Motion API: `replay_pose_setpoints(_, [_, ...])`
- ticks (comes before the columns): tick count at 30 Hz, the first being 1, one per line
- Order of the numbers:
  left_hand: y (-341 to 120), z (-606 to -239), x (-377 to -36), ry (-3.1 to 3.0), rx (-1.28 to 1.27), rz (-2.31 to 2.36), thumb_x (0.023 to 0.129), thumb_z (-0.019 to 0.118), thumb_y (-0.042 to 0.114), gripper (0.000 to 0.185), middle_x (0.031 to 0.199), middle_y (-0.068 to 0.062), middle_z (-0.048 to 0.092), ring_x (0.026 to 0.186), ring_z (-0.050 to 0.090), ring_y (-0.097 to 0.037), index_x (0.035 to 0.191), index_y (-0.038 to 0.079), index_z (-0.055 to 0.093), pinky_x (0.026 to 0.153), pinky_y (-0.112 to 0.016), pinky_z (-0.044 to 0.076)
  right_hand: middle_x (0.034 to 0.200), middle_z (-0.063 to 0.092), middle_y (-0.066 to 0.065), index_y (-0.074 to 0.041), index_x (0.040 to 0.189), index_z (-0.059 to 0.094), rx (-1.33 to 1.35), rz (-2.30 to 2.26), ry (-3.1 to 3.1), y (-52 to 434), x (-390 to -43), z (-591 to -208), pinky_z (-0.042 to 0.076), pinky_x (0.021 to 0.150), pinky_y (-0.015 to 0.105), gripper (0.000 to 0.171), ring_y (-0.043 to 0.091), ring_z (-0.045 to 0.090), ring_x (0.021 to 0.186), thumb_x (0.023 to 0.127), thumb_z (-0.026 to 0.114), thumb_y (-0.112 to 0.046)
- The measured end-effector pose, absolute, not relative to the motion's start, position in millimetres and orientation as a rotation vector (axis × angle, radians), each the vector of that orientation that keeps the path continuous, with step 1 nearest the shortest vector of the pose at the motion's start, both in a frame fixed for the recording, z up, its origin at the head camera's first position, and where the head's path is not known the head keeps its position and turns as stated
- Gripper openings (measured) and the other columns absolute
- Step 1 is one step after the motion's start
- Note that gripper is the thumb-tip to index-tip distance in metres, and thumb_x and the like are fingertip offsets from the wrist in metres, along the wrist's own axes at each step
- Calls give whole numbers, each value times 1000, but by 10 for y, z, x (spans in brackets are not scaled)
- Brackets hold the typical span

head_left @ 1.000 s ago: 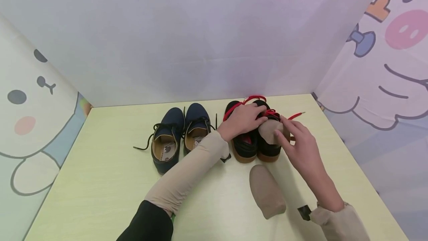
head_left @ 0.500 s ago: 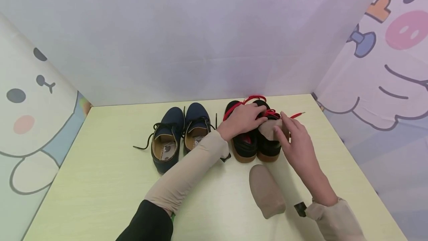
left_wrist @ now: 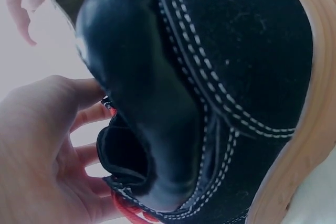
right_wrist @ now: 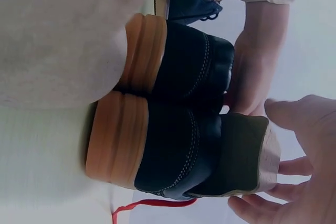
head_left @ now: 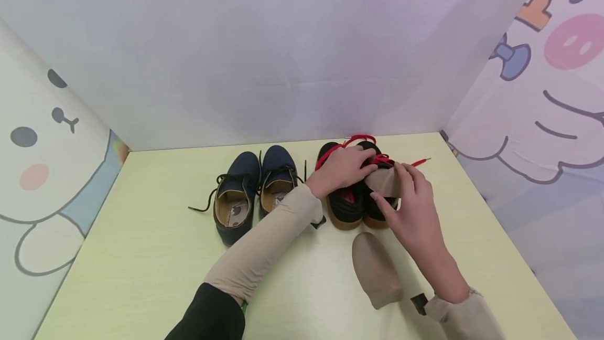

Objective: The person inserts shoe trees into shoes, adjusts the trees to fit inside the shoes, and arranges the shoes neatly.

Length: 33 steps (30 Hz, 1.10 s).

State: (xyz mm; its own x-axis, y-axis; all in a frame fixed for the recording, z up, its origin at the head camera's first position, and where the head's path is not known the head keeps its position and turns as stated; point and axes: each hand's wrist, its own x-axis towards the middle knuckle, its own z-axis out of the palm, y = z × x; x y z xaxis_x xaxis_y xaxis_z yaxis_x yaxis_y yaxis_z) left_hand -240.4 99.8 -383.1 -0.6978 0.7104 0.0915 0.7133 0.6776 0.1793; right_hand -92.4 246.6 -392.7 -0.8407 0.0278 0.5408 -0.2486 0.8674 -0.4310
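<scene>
A pair of black shoes with red laces stands side by side at the table's back right: a left one (head_left: 346, 211) and a right one (right_wrist: 170, 150). A taupe shoe insert (head_left: 384, 181) sticks up from the right shoe's opening. My right hand (head_left: 415, 209) holds its edges, thumb on the near side and fingers on the far side, as the right wrist view (right_wrist: 244, 153) also shows. Reaching over the left shoe, my left hand (head_left: 342, 169) grips the right shoe near its laces; its fingertips are partly hidden. A second shoe insert (head_left: 375, 269) lies loose in front.
To the left stands a pair of navy shoes (head_left: 236, 209) with dark laces, partly behind my left sleeve (head_left: 269, 245). They share the pale yellow table (head_left: 155, 245). A white cloth wall (head_left: 283, 67) rises along the back edge, with cartoon-printed panels at both sides.
My right hand has turned and shifted slightly left, its thumb now lower on the insert's near edge. The insert tilts a little differently in the shoe. My left hand stays in place.
</scene>
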Motion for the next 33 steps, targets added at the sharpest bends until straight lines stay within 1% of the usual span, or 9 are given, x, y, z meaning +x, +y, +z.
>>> replay_pose_setpoints(5, [1002,-3836,-2402,-2856,-1219,-319,107,52,49,28,99,3,64,81,59,-11,116,24,61,67,-24,48,147,49,31,5,150,47,159,610,-2502,2450,-917,-3924,53,93,63,75,52,50,125,87,84,-11])
replay_pose_setpoints(13, [1002,-3835,-2397,-2847,-1226,-319,108,51,47,26,97,4,62,81,58,-11,114,24,61,68,-25,49,150,47,32,7,150,47,240,596,-2477,2468,-922,-3945,48,101,65,73,55,49,127,87,83,-4])
replay_pose_setpoints(21, [1014,-3836,-2394,-2850,-1232,-316,109,51,46,26,99,4,63,83,58,-11,116,24,61,69,-25,50,151,47,33,8,148,49,266,583,-2487,2459,-936,-3976,47,103,66,72,57,48,127,85,83,1])
replay_pose_setpoints(28, [1016,-3843,-2395,-2856,-1228,-330,108,52,46,25,99,4,63,83,58,-11,114,24,61,68,-24,49,150,47,32,7,149,48,240,604,-2484,2441,-943,-3995,48,102,65,75,54,48,128,84,84,0])
replay_pose_setpoints(33, [1008,-3842,-2394,-2853,-1227,-327,109,51,47,25,97,4,62,82,58,-10,113,24,61,67,-25,48,149,47,31,7,148,47,216,635,-2469,2435,-956,-4021,47,103,64,76,53,48,128,83,86,0])
